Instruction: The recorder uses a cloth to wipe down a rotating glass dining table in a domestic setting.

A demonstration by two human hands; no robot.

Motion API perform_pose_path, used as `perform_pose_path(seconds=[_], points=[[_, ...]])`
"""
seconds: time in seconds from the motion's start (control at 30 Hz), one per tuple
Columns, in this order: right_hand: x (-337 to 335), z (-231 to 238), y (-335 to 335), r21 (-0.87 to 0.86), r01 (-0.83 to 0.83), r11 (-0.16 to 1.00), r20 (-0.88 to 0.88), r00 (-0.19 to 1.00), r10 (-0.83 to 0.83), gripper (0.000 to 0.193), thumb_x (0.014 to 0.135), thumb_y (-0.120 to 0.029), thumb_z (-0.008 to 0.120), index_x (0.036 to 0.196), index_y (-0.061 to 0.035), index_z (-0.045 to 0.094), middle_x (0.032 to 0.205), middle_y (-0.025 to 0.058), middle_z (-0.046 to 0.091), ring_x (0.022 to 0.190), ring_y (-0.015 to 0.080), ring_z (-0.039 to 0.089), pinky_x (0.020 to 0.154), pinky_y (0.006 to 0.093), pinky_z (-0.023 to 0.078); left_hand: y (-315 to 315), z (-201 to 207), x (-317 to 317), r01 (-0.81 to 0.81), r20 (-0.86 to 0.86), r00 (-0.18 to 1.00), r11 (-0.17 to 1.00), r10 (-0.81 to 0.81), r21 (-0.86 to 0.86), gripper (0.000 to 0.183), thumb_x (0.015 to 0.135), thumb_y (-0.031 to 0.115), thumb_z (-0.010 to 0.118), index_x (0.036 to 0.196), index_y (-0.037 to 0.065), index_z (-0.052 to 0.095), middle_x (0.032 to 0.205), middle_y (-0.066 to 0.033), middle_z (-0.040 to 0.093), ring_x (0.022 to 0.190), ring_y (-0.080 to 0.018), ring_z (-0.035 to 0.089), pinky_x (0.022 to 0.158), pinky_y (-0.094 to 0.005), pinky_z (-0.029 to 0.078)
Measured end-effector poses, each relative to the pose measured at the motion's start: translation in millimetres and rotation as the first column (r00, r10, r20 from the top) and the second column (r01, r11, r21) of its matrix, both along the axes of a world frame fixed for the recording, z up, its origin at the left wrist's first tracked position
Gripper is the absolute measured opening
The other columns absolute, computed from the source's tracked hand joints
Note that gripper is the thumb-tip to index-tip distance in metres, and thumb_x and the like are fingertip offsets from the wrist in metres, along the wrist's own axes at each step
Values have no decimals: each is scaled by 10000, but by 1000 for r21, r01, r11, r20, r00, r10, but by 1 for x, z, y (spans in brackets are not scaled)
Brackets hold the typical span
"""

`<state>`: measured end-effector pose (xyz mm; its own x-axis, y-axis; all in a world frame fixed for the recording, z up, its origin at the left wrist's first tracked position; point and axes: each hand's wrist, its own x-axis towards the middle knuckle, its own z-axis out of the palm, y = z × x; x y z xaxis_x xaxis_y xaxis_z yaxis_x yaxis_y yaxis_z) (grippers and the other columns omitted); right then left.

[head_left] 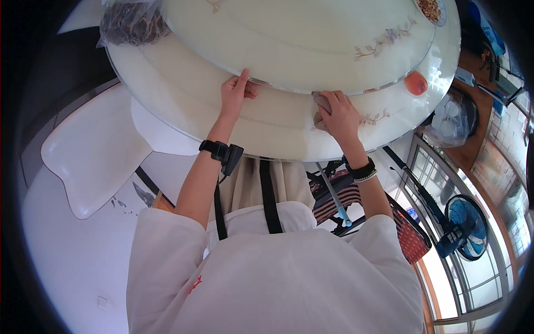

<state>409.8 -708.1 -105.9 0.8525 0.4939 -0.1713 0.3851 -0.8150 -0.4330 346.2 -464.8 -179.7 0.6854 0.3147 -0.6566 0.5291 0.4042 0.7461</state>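
A round cream table [167,89] with printed flowers carries a smaller round turntable [289,33] of the same colour with a shiny edge. At the turntable's near edge, my left hand [233,97] pinches the rim, thumb on top and fingers curled at its side. To the right, my right hand [342,117] is closed around a greyish-brown cloth [321,104]. That cloth is bunched against the table top and touches the turntable's rim. Part of it is hidden under my fingers.
A clear plastic bag of dark contents [133,23] sits at the far left. An orange-red round thing [415,83] lies on the table's right, near a bowl of small brown pieces [431,10]. A white chair [94,147] stands left; a blue fan [467,228] stands right.
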Motion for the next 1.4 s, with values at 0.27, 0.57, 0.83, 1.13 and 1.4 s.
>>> perform_pose_path(seconds=[0.27,0.57,0.83,1.13,1.4], points=[[7,-10,15,9,-79,997,101,992,77,244,654,-155,655,889,-152,588,843,3,544,783,183,566,592,320,485,-2,-1,2,-46,-12,999,999,46,-11,436,820,400,601,687,-13,557,653,-119,616,489,-115,555,464,-219,466],[6,-19,45,64,-83,994,135,988,74,208,650,-166,656,846,-189,589,812,-18,525,731,156,549,535,308,479,3,3,3,-38,-55,998,999,36,-26,416,823,392,601,727,-11,555,689,-133,624,510,-124,560,471,-229,468],[5,-11,21,54,-6,999,-3,1000,7,294,680,-152,647,968,-190,607,891,16,548,836,205,551,666,326,482,3,7,2,-64,-37,997,996,62,-62,381,826,358,608,702,0,562,653,-109,606,502,-115,548,478,-225,463],[3,-4,1,4,64,998,35,997,-64,262,674,-143,653,933,-178,625,904,9,548,843,205,547,678,324,477,-1,1,-1,11,4,1000,1000,-11,-7,392,821,349,617,682,-15,583,671,-115,621,513,-109,556,484,-217,467],[4,-14,21,36,-65,997,138,989,59,224,666,-151,652,884,-201,632,855,-24,549,765,166,559,579,320,479,0,6,2,102,-6,995,995,-102,4,423,824,395,598,712,-13,595,669,-94,619,511,-98,544,491,-211,453]])
